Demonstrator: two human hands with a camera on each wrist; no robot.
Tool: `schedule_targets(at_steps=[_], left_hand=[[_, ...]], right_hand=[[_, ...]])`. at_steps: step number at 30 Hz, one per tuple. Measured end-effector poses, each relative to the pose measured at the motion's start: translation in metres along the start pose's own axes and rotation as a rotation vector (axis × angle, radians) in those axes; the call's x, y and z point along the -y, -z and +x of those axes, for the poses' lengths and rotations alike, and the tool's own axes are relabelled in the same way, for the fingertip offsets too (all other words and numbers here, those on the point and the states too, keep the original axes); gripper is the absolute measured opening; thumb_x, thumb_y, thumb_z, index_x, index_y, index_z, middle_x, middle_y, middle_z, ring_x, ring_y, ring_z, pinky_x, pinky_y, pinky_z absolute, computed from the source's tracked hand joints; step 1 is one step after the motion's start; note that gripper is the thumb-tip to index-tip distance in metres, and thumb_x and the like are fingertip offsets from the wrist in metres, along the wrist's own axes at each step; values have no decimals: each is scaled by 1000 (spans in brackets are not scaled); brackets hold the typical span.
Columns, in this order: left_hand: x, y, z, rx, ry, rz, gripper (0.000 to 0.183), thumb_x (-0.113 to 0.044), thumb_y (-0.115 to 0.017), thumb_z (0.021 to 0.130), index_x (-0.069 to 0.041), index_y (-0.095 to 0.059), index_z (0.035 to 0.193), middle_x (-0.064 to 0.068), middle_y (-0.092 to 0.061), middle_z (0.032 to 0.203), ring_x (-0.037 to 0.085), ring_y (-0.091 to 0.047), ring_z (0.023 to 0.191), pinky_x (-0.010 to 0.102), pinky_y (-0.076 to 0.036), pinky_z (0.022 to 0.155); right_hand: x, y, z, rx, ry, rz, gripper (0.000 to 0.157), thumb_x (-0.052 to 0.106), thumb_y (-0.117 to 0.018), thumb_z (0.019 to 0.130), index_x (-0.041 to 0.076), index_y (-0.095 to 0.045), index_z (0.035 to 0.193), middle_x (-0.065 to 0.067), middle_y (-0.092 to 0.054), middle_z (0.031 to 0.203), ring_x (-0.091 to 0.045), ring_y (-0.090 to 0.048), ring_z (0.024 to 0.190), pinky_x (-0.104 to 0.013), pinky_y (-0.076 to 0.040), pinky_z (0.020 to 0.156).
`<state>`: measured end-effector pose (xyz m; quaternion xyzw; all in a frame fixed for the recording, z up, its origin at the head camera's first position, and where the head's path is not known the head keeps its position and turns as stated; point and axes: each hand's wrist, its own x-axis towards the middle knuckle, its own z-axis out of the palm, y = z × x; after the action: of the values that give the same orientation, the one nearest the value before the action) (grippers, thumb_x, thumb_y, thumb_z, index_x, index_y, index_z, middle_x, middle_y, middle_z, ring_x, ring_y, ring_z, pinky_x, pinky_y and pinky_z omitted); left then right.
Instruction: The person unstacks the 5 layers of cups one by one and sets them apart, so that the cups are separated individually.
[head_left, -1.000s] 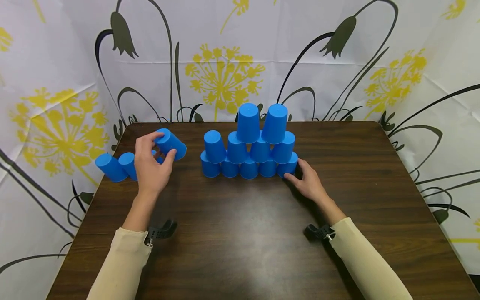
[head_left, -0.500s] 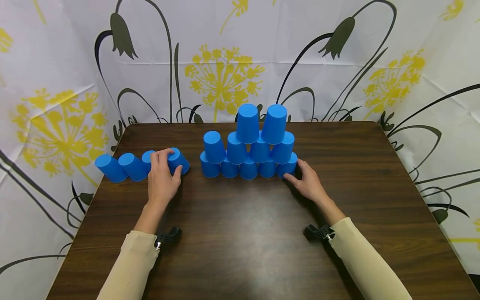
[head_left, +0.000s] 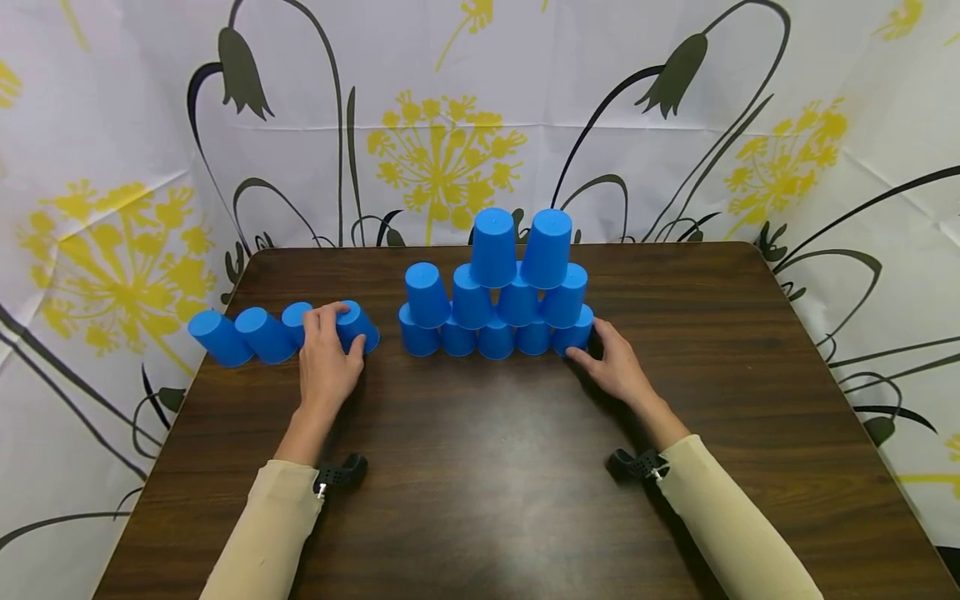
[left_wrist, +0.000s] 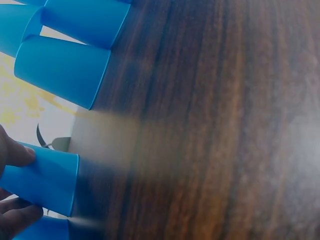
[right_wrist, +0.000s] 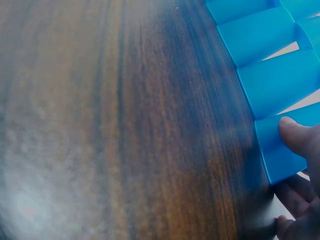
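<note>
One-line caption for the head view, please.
Left hand holds a blue cup on the table; right hand touches the cup pyramid.

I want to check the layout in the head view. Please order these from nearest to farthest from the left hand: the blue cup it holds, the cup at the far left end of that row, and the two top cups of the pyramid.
From the left hand:
1. Held blue cup, in its fingers, right end of the row.
2. Far-left cup, at the table's left edge.
3. Top cups of the pyramid, far behind and to the right.
</note>
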<state>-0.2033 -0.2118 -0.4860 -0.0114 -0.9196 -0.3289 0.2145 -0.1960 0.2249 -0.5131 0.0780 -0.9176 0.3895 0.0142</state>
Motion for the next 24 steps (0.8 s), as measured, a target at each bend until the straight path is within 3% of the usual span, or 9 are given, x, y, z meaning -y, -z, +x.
schedule_targets(at_steps=[7,20,24], left_hand=[[2,1,-1,-41,-11,-8,52,-5,-75,85,-6,-50,131,23,-44,128,50,-54,115,65,-43,95],[0,3,-2,-32,-12,-1,51,-5,-74,86,-5,-51,131,23,-44,128,49,-55,113,64,-45,94],[-1,4,-4,-59,-30,-1,51,-4,-74,85,-5,-52,131,23,-45,128,47,-56,111,63,-47,92]], right_hand=[[1,0,-1,3,-7,2,65,31,-68,93,1,-41,144,-23,-47,141,-41,-44,131,-59,-34,107],[1,0,0,3,-17,1,65,32,-68,93,1,-41,144,-22,-48,140,-41,-44,130,-60,-34,107],[2,1,-1,6,-20,2,66,32,-68,93,1,-41,144,-23,-48,141,-41,-44,130,-60,-34,107]])
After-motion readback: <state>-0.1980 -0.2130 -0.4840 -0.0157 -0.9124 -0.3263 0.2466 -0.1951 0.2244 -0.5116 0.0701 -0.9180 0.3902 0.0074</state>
